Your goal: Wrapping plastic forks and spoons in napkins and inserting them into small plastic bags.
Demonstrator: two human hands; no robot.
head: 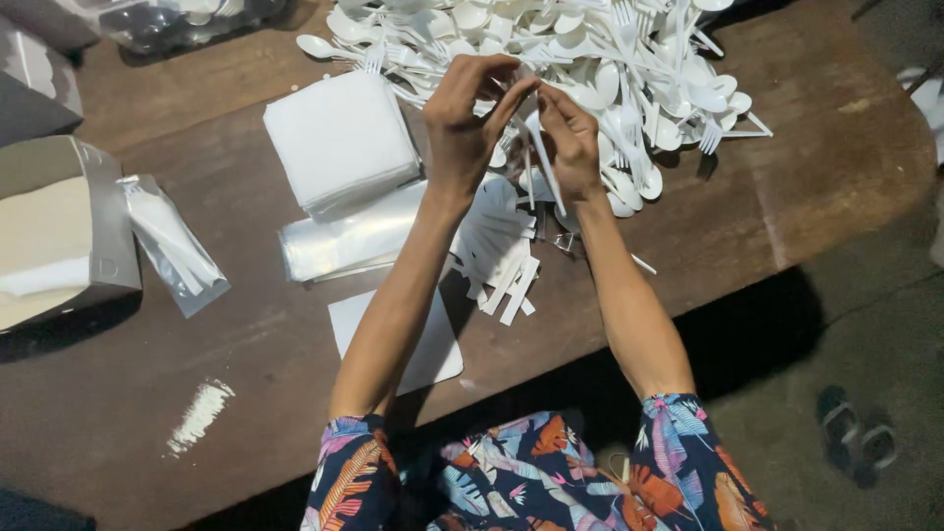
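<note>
Both hands raised over brown table [806, 197]: left hand [467, 123] and right hand [570, 138] pinch white plastic cutlery [536, 162] between fingertips. One filled clear packet [172, 246] lies left; large loose cutlery heap [629, 59], napkin stack [339, 138] and empty sleeves [349, 241] remain, so most appears unpacked.

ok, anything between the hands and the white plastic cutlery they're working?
Nothing visible. Left hand and right hand already pinch a white plastic utensil between them, raised just above the cutlery pile on the wooden table.
</note>
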